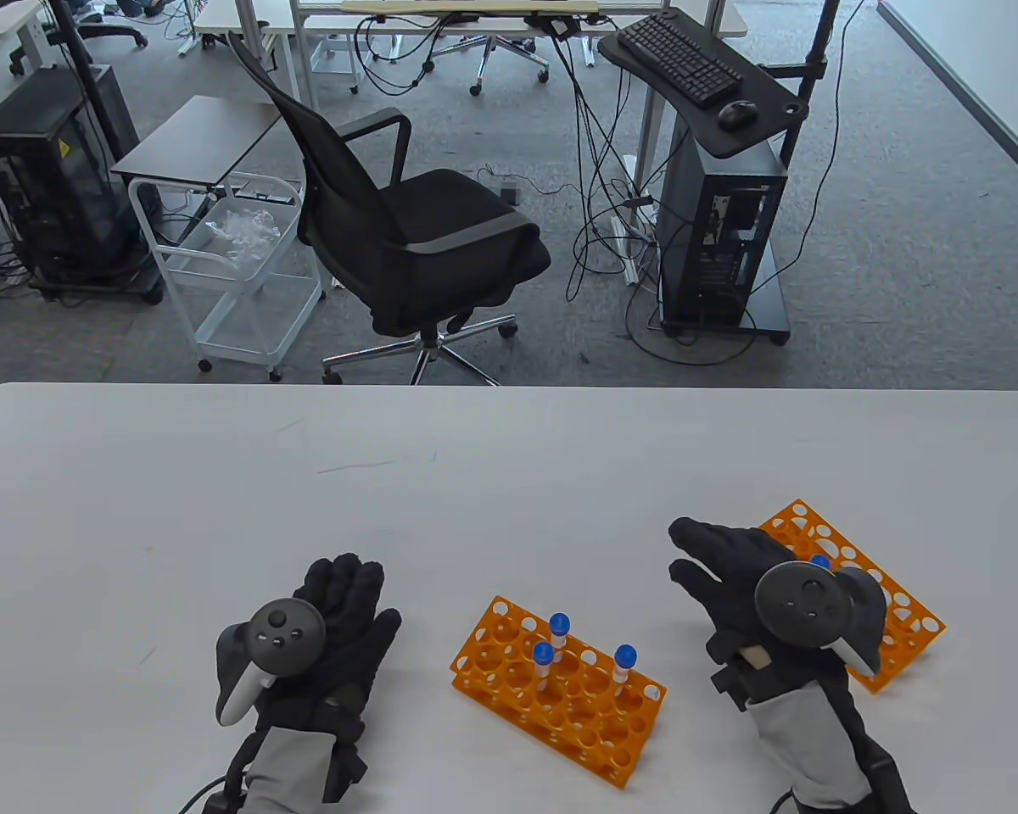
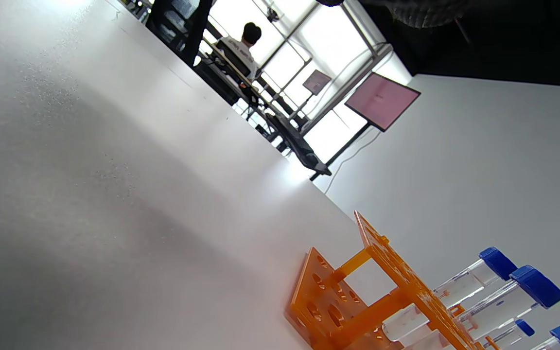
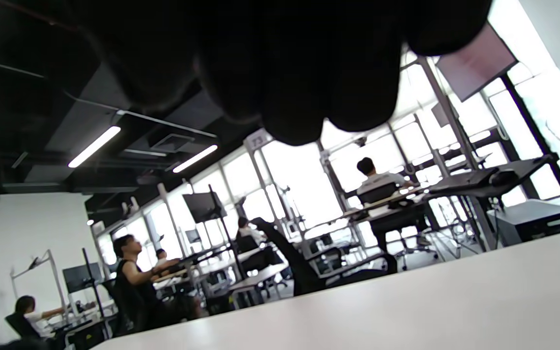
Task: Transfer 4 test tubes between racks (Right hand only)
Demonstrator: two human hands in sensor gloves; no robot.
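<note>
left hand (image 1: pixel 339 623): flat on tabletop (image 1: pixel 220 492), fingers released | right hand (image 1: pixel 755 585): over right rack (image 1: pixel 895 606), fingers spread, holding nothing | near rack (image 1: pixel 557 688): three tubes (image 1: pixel 559 632) upright | right rack: one blue cap (image 1: pixel 820 563) showing

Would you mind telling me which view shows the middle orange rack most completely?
The table view: the whole orange rack shows from above, with three blue-capped tubes standing in it. The left wrist view catches only one end, side-on; the right wrist view shows none of it.

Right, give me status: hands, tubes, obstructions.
Left hand flat on table, idle. Right hand open, empty, over right rack. Three tubes in centre rack; one blue cap behind right hand. No obstruction seen.
</note>
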